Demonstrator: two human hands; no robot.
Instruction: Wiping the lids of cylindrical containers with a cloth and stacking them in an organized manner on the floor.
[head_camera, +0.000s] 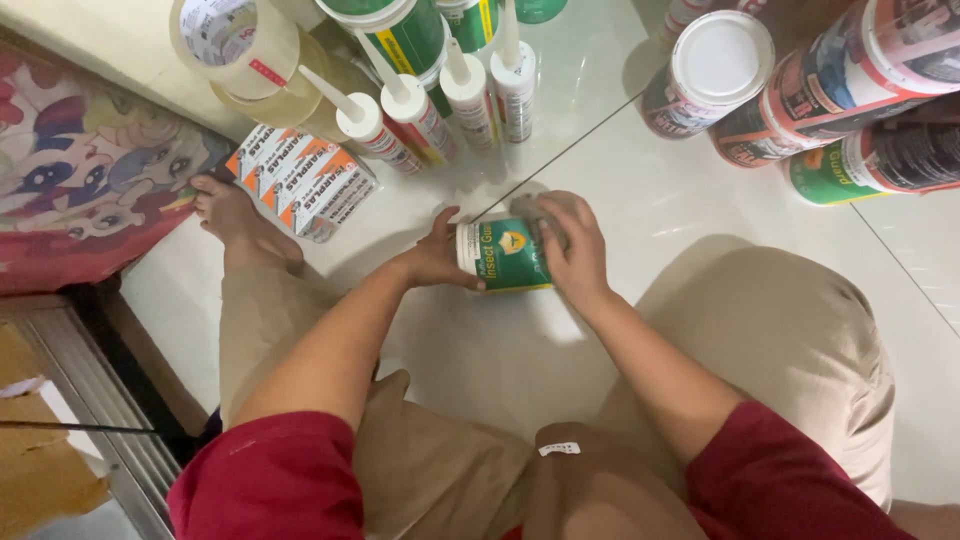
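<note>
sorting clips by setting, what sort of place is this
Probably a home or small shop floor used for stock: white floor tiles, a row of sealant cartridges, large tape rolls and tins.

A small green can (505, 256) with a white top band lies on the floor between both hands. Near the bare foot sits an orange and white box (303, 180). Behind stand white sealant tubes (470, 95). Big red-labelled cans (830, 75) lie at the right.
</note>
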